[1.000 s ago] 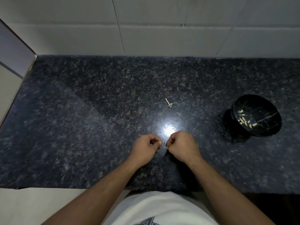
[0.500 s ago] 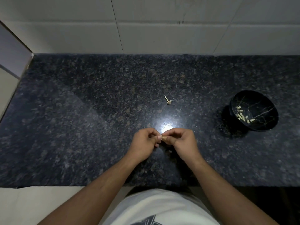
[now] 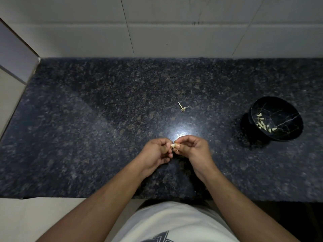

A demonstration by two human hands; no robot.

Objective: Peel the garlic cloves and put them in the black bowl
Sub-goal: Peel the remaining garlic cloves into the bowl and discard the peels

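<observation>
From the head camera, both hands meet above the near part of the dark counter (image 3: 87, 137). The left hand (image 3: 155, 154) and the right hand (image 3: 192, 149) have curled fingers, and together they pinch one small pale clove (image 3: 173, 145) between their fingertips. The clove is held just in front of a bright spot of light on the stone. Whether its skin is already off, I cannot tell.

The bowl (image 3: 286, 135) stands well apart on the right side of the counter. Inside it lie several pale cloves (image 3: 262, 125), mostly at its left wall.

A small dry stem (image 3: 182, 107) lies alone on the counter, farther from the person than the hands. Behind the counter is a white tiled wall (image 3: 174, 32).
</observation>
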